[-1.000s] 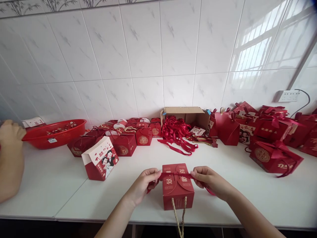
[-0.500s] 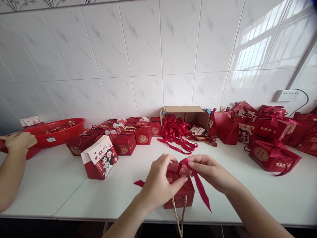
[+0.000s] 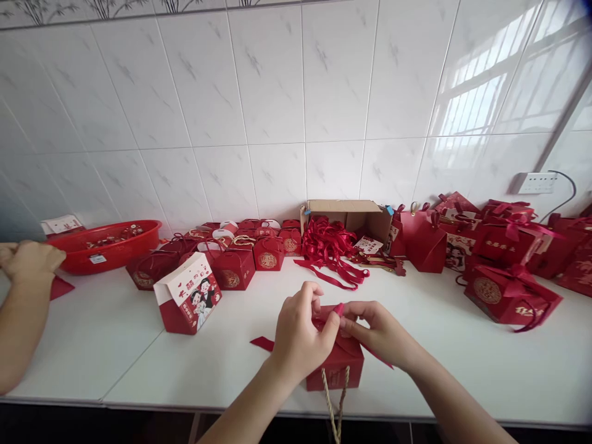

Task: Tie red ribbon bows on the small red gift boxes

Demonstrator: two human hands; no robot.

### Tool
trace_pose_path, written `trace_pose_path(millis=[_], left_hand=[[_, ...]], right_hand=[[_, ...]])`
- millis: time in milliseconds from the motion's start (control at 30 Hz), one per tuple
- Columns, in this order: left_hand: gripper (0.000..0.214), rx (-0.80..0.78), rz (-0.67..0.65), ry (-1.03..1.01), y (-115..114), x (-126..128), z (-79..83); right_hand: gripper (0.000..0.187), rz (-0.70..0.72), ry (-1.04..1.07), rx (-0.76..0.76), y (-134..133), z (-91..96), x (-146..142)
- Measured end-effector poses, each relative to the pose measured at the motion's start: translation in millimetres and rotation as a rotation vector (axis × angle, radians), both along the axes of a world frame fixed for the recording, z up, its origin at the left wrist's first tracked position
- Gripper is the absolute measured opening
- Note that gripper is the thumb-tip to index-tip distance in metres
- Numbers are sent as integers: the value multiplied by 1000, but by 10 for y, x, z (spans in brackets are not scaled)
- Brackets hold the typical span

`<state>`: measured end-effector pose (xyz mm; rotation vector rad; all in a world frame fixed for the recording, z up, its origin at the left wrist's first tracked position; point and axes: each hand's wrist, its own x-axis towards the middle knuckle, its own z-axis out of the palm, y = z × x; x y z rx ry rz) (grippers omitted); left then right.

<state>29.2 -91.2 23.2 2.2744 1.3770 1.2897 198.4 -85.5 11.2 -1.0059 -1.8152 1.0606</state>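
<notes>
I have the right hand (image 3: 382, 333) pinching a red ribbon (image 3: 340, 309) between thumb and forefinger; the left hand (image 3: 303, 336) is bent over it, fingers curled, thumb against the ribbon, though I cannot tell whether it grips; beneath both sits a red box (image 3: 345, 367), near the front edge of the worktop (image 3: 259, 302), its rope handle (image 3: 343, 401) hanging past that edge; one ribbon end sticks out left of the left wrist, another trails under the right hand; farther back I see a heap of ribbons (image 3: 324, 240) spilling from a cardboard carton (image 3: 342, 205); to the left stand a couple-print box (image 3: 189, 296) and a red basin (image 3: 134, 251); beside the basin is a co-worker's hand (image 3: 34, 262), its grasp unclear to me; a bow-topped box (image 3: 509, 296) rests well to the right
</notes>
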Motion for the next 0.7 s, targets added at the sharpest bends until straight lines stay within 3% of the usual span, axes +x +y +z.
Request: trace_pose_path(millis=[133,267,333,433,533,700], left_hand=[[28,-139,-99,-77,-19,-177,-26],[17,-253,22,-181,95,-364,-229],[22,-405,-5,-263,168,-407,-333],[30,-763,-219,-404,240,-433,-400],[39,-946,-319,-415,253,-471,-352],[38,-857,-327,-415,169,-528,-75]], right_hand=[[27,-114,70,100,0,-86,-132],[26,-88,128,81,-26,-145,-175],[25,-51,156,52,-32,-153,-191],[26,-68,149,51,-26,-154,-228],[25,-162,117,67,-15,-163,-278],[17,-308,79,69,-5,-182,-371]])
